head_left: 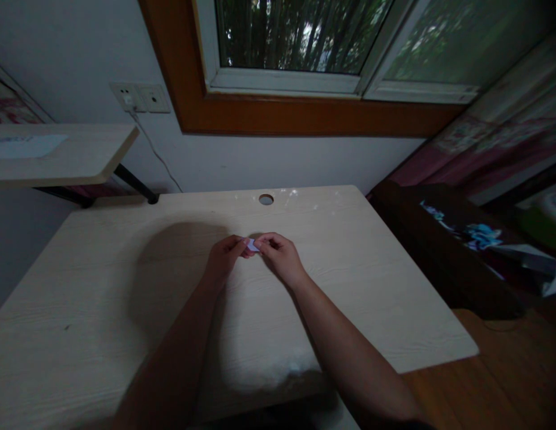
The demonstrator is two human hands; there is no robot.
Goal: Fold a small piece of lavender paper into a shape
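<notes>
A small, pale lilac piece that looks like folded paper [253, 245] is held between my two hands, just over the light wooden desk [349, 286]. My left hand [224, 255] pinches its left end between thumb and fingers. At the other end, the thumb and fingertips of my right hand [280, 254] are closed on it. Only the middle of the piece shows; my fingers cover both ends, so its full shape is hidden.
A round cable hole [266, 199] lies near the desk's back edge. To the left, a raised shelf [76, 158] on black legs carries a paper sheet [27, 146]. A white cable [156, 154] runs from the wall socket [128, 97]. Dark furniture [439, 251] stands at the right.
</notes>
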